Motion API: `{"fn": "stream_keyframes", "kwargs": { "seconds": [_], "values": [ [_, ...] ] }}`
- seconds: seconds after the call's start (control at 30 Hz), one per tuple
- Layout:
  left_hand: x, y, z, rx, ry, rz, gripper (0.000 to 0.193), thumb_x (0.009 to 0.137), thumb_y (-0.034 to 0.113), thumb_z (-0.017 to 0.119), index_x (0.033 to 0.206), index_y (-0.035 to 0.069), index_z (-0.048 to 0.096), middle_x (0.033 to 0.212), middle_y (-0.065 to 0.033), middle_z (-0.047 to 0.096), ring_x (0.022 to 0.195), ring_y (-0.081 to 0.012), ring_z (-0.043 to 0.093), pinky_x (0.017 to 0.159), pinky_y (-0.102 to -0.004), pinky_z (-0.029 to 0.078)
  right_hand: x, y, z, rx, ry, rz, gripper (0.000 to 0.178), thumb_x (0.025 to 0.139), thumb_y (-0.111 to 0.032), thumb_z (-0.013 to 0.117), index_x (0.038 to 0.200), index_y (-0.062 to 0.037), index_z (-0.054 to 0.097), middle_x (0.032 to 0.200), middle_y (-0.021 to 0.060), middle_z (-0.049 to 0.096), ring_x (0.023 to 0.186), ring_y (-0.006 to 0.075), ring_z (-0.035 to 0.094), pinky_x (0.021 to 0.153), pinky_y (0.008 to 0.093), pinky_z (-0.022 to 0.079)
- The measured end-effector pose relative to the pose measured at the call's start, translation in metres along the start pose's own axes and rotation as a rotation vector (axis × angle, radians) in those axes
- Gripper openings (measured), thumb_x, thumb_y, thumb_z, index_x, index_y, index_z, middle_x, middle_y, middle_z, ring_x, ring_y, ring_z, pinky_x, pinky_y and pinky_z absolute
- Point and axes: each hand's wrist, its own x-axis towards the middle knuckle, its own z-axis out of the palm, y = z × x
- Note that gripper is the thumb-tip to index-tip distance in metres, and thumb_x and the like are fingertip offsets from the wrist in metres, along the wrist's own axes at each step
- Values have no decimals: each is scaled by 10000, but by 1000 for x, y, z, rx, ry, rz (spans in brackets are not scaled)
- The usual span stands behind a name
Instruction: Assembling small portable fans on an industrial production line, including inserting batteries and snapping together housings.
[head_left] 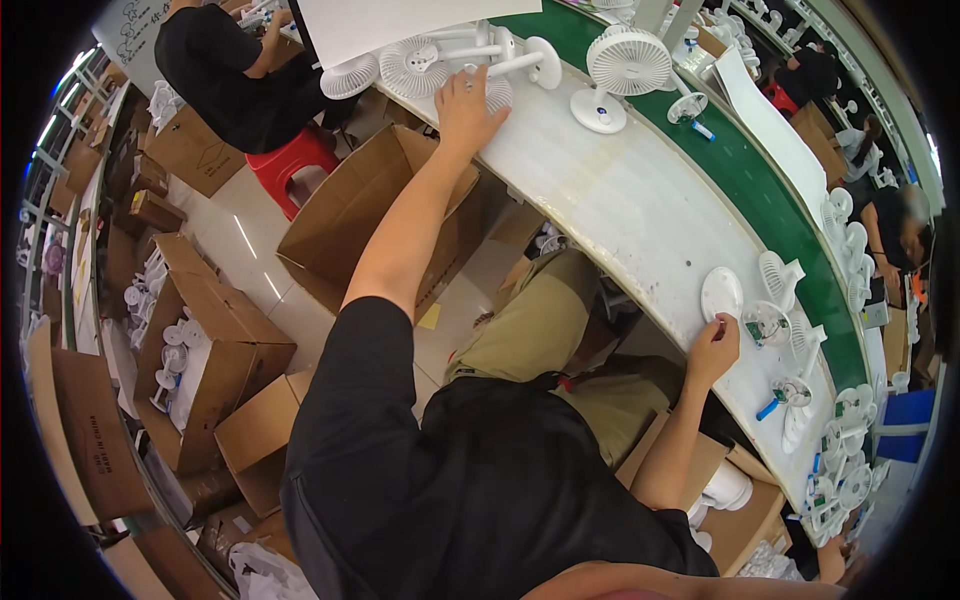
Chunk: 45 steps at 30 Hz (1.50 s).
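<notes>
My left hand [466,112] reaches to the far part of the white table [600,185], its thumb and fingers closed around the grille of a small white desk fan [497,93] lying on its side. Other white fans [412,66] lie right beside it. My right hand [714,350] has thumb and fingers pinched at the near edge of a round white disc [722,293], which looks like a fan base. Next to that hand lie fans with open bases, showing a circuit board [768,323] and a blue battery [767,410].
An upright white fan [628,62] stands by the green conveyor belt [730,160]. An open cardboard box [375,215] is below the table's left edge. A person in black sits near a red stool [290,172]. More fans [845,450] crowd the near right end.
</notes>
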Motion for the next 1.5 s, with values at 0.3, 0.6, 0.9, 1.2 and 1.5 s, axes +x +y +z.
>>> {"fn": "stream_keyframes", "kwargs": {
  "seconds": [0.3, 0.6, 0.9, 1.2, 1.5],
  "values": [
    [35, -9, 22, -14, -150, -110, 761, 792, 386, 703, 1432, 94, 413, 1316, -234, 490, 1233, -371, 457, 1047, -523, 319, -13, -7, 9, 67, 82, -45, 152, 841, -51, 547, 944, 5, 644, 815, 110, 645, 687, 227, 548, 676, 309, 466],
    [-87, 56, -104, -654, -587, 19, 293, 793, 56, 630, 1077, -10, 649, 1052, -149, 662, 936, -285, 623, 849, -346, 495, -46, -85, 27, 350, 59, 101, 136, 832, -19, 575, 942, 3, 651, 828, 86, 644, 683, 173, 533, 635, 270, 445],
    [24, 148, 6, -848, -370, -2, 196, 862, 93, 552, 1013, 41, 666, 890, -121, 703, 769, -293, 647, 721, -388, 501, -37, -162, 38, 465, -100, 10, 224, 803, -12, 607, 1021, -34, 652, 960, 86, 640, 792, 194, 566, 689, 285, 454],
    [67, 131, 106, -591, -508, 136, 247, 943, 146, 504, 1105, 26, 646, 953, -123, 685, 777, -263, 635, 740, -363, 518, -78, -160, 65, 93, 78, -65, 298, 779, -6, 611, 1068, -69, 651, 1162, 98, 554, 997, 264, 528, 826, 336, 439],
    [53, 127, -74, -1252, -684, -315, 241, 961, 140, 513, 1089, 0, 663, 867, -87, 662, 722, -155, 592, 606, -243, 478, -13, -198, 34, 561, 23, 31, 341, 831, -44, 599, 1172, -47, 603, 1188, 119, 535, 994, 239, 521, 801, 324, 448]
  ]
}}
